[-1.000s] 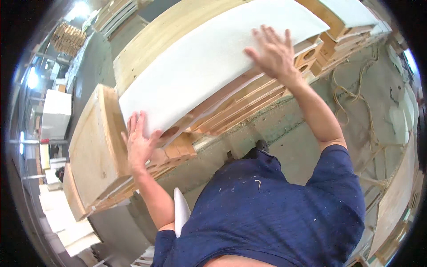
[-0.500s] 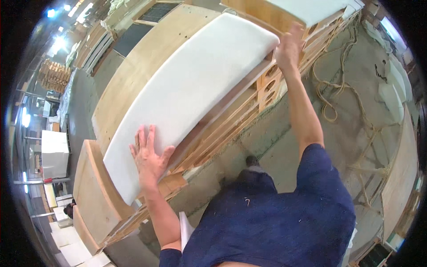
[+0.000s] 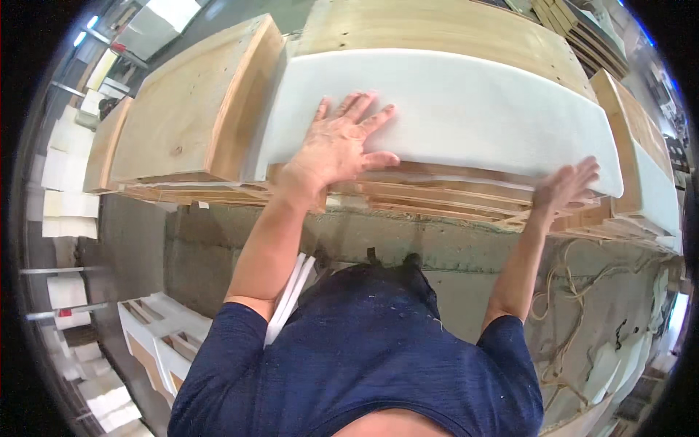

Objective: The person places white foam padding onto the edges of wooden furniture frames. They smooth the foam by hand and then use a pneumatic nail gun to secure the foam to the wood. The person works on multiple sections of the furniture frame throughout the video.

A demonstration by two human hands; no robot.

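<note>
A long white foam pad (image 3: 451,109) with a rounded front corner lies on top of a wooden frame (image 3: 437,202), stretching crosswise before me. My left hand (image 3: 338,142) rests flat on the left part of the pad, fingers spread and thumb along the front edge. Farther right, my right hand (image 3: 568,188) is at the pad's front edge near the right corner, its fingers stretched out and slightly blurred. Neither hand grips anything. Beneath the pad, slatted wooden rails of the frame show.
Left of the pad stands a plywood-covered frame (image 3: 193,102). A plywood panel (image 3: 437,29) lies behind it, and another white-padded frame (image 3: 652,182) adjoins at right. Ropes (image 3: 575,291) lie on the floor at right. A white-topped wooden frame (image 3: 164,331) sits at lower left.
The view has turned, so the pad now runs crosswise. My right hand has gone from the pad's far corner to its front edge. My left hand stays spread on the pad.
</note>
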